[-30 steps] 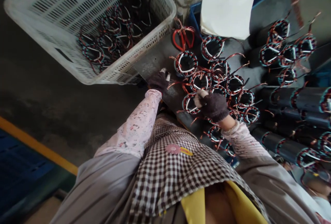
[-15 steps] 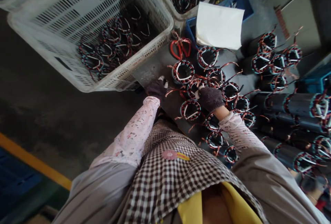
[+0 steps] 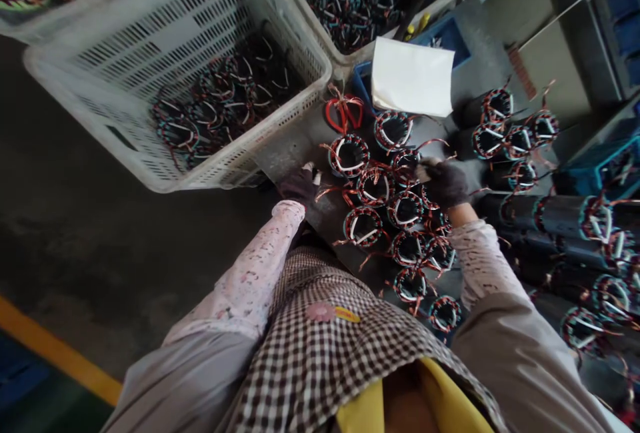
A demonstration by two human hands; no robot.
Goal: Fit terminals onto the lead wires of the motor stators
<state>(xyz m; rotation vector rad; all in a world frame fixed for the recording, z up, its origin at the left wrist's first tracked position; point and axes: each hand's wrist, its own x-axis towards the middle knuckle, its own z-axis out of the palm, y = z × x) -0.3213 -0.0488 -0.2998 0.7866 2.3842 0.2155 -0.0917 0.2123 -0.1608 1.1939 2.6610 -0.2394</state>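
Observation:
My left hand [image 3: 299,184], in a dark glove with pale fingertips, is at the near edge of the metal tabletop [image 3: 280,143]. Its fingers are curled; anything inside them is hidden. Loose copper leads [image 3: 327,192] lie just to its right. Over the group of wound motor stators, my right hand [image 3: 444,181], gloved the same way, has its fingertips drawn together beside the right rim of one stator [image 3: 406,166]. What they pinch is too small to tell. Another stator [image 3: 375,186] stands upright between my hands, with white tubing across its windings.
A white plastic crate [image 3: 175,186] with several stators stands at the left, and a second crate [image 3: 345,56] behind it. Red-handled pliers or cutters [image 3: 344,113] lie beside white paper [image 3: 413,76] on a blue bin [image 3: 363,83]. Stacked stators [image 3: 560,213] lie at the right.
My right hand has moved right, away from the stator between my hands, uncovering another stator below it. My left hand has stayed at the table edge. The view has shifted slightly.

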